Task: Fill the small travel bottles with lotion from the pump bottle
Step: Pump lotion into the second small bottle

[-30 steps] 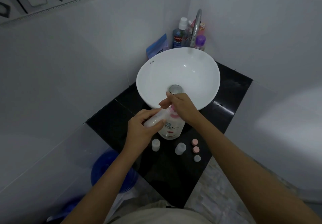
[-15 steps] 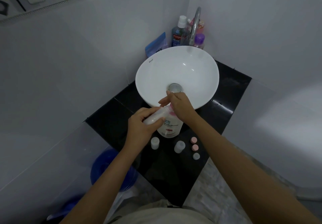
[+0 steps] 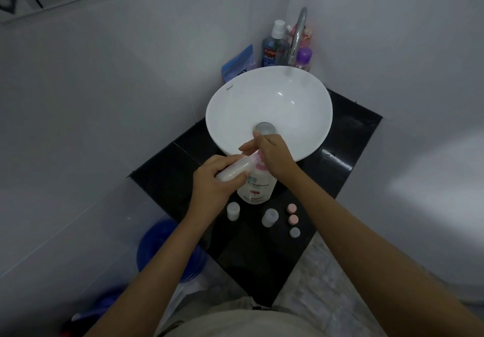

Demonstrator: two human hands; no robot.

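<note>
A white pump bottle [image 3: 258,188] with a pink pump stands on the black counter [image 3: 348,153] in front of the sink. My right hand [image 3: 272,154] lies over its pump head and hides it. My left hand [image 3: 212,186] holds a small translucent travel bottle [image 3: 237,170] tilted, its mouth up against the pump's spout. Two more open travel bottles [image 3: 233,211] [image 3: 269,217] stand on the counter just in front of the pump bottle. Three small caps, two pink [image 3: 291,208] and one pale [image 3: 294,232], lie in a row to their right.
A white bowl sink [image 3: 288,106] with a chrome tap [image 3: 297,40] sits behind the hands. Mouthwash and other toiletry bottles [image 3: 272,48] crowd the back corner. White tiled walls close in on both sides. A blue bucket [image 3: 162,250] stands on the floor at lower left.
Both hands stay at the pump bottle; my right hand has shifted only slightly on the pump head, while the travel bottle remains at the spout. The view barely moves.
</note>
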